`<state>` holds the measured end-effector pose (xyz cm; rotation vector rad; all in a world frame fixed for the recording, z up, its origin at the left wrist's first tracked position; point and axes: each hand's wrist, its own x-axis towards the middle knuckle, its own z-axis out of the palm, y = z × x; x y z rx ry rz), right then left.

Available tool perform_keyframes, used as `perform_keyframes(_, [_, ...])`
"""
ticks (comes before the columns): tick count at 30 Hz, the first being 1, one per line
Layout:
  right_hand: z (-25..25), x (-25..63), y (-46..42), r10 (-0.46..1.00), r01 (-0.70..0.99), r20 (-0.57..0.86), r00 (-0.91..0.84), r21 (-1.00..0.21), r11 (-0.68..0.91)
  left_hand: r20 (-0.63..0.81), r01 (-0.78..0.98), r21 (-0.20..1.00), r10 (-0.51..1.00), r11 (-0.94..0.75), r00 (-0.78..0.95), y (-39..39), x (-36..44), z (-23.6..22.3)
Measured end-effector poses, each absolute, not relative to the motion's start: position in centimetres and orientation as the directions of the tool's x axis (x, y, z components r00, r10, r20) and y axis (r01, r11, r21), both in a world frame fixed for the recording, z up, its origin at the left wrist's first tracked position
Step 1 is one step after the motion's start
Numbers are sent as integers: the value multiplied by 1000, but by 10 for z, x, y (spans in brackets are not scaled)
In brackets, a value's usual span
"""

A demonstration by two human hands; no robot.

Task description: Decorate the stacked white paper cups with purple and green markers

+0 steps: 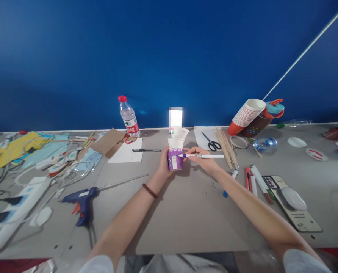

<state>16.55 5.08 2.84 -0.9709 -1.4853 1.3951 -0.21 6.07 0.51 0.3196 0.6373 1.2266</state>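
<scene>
My left hand point(165, 162) is closed around the side of a paper cup point(175, 162) coloured mostly purple, with a white patch on its front. White paper pieces point(176, 141) rise from the top of this cup. Pinched in my right hand point(201, 158) is a white marker point(207, 156), lying nearly level. Its purple tip points left and meets or almost meets the cup's coloured side. Behind the cup stands a bright, blurred-out screen point(176, 116).
A glue gun point(85, 201) and power strip point(18, 210) lie left. A water bottle point(129, 118) stands behind. Scissors point(211, 141), wooden sticks point(227, 149), stacked paper cups point(247, 115), markers point(258, 180) and a phone point(295, 212) are right. A black pen point(146, 150) lies near the cup.
</scene>
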Motion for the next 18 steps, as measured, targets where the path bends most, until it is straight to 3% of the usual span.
perform_keyframes(10, [36,167,47,931,-6,63,-360,-998,66,-326,-769,559,935,310,140,61,-3,3])
perform_keyframes(18, [35,168,48,934,-26,81,-349,-997,76,-197,-726,598,940,340,278,61,-5,1])
